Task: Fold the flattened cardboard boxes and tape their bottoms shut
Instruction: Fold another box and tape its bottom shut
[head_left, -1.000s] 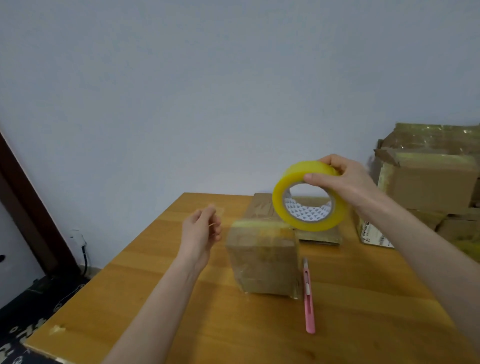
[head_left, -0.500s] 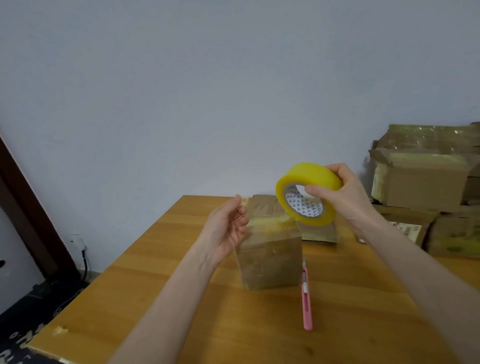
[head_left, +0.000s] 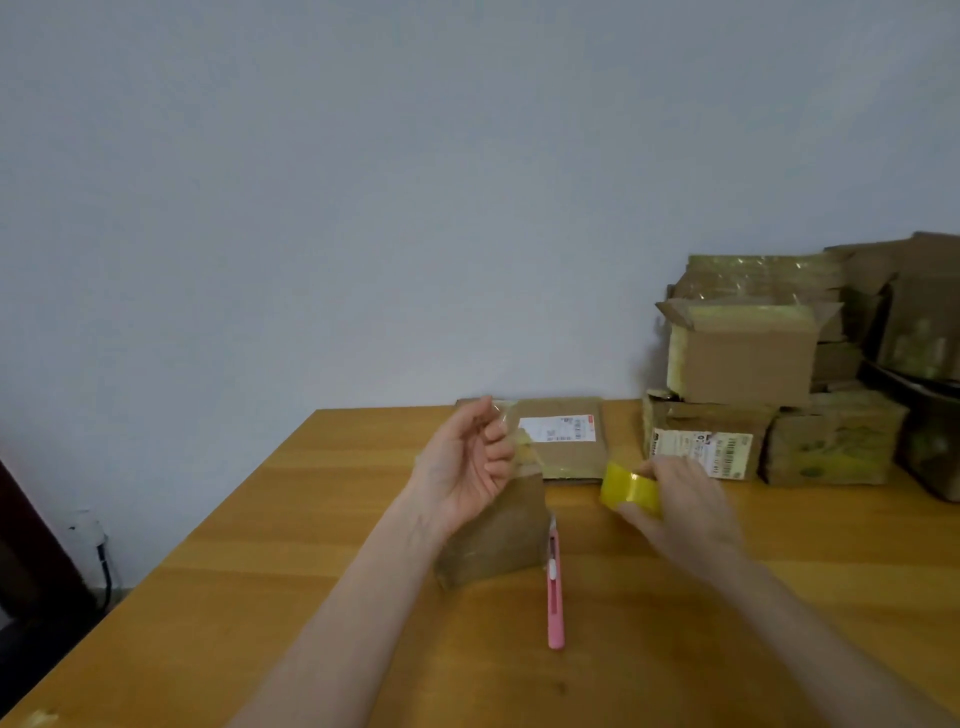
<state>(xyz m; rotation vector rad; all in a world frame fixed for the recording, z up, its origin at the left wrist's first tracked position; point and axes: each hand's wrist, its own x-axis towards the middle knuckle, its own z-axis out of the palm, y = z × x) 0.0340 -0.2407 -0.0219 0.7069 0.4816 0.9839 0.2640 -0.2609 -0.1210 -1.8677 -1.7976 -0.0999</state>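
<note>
A small folded cardboard box (head_left: 498, 540) stands on the wooden table (head_left: 249, 597), partly hidden by my left hand (head_left: 465, 467). That hand hovers at the box's upper left, its curled fingers pinching the loose end of a clear tape strip (head_left: 503, 418). To the right of the box, my right hand (head_left: 685, 512) grips the yellow tape roll (head_left: 623, 488) low over the table. A flattened box with a white label (head_left: 569, 441) lies behind.
A pink utility knife (head_left: 555, 587) lies on the table just right of the box. Several taped and open cardboard boxes (head_left: 743, 358) are stacked at the back right against the wall. The table's left edge drops to a dark floor.
My right hand has brought the tape roll down and to the right, from above the box to near the table. My left hand moved closer to the box's top, still holding the tape end.
</note>
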